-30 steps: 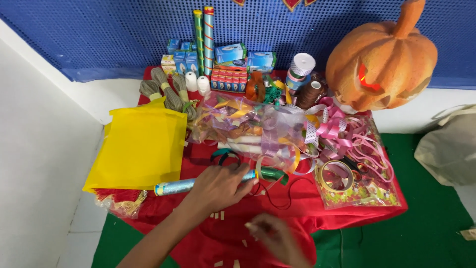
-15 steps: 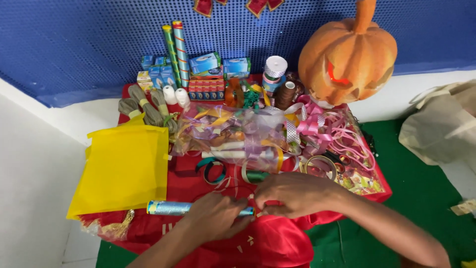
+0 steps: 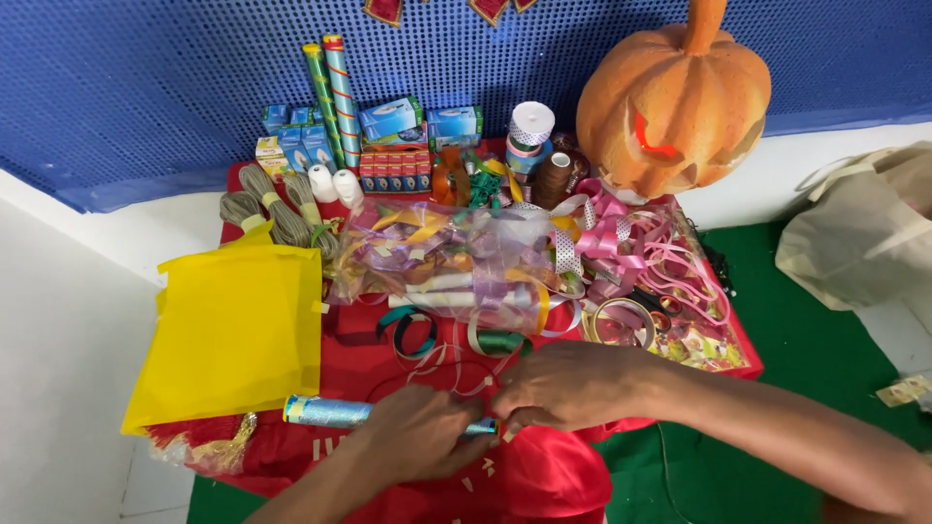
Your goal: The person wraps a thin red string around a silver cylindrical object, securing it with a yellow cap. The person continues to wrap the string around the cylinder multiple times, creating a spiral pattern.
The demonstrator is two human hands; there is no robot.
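A shiny blue foil-wrapped tube (image 3: 328, 411) lies near the front edge of a red-covered table (image 3: 359, 364). My left hand (image 3: 419, 434) rests over its right part with the fingers closed around it. My right hand (image 3: 573, 385) reaches in from the right and its fingertips pinch the tube's right end, touching my left hand. Just behind my hands lie loose curls of green ribbon (image 3: 500, 341) and teal ribbon (image 3: 416, 330).
A yellow bag (image 3: 233, 330) lies at the left. Behind are a clear bag of ribbons (image 3: 456, 262), pink ribbon bows (image 3: 631, 243), twine skeins (image 3: 272, 209), two tall foil tubes (image 3: 335, 92), small boxes (image 3: 393, 121) and an orange pumpkin (image 3: 675, 97). A beige bag (image 3: 859, 233) sits on the green floor.
My right hand came up from the front edge and joined my left hand at the tube's right end. The camera moved closer and tilted.
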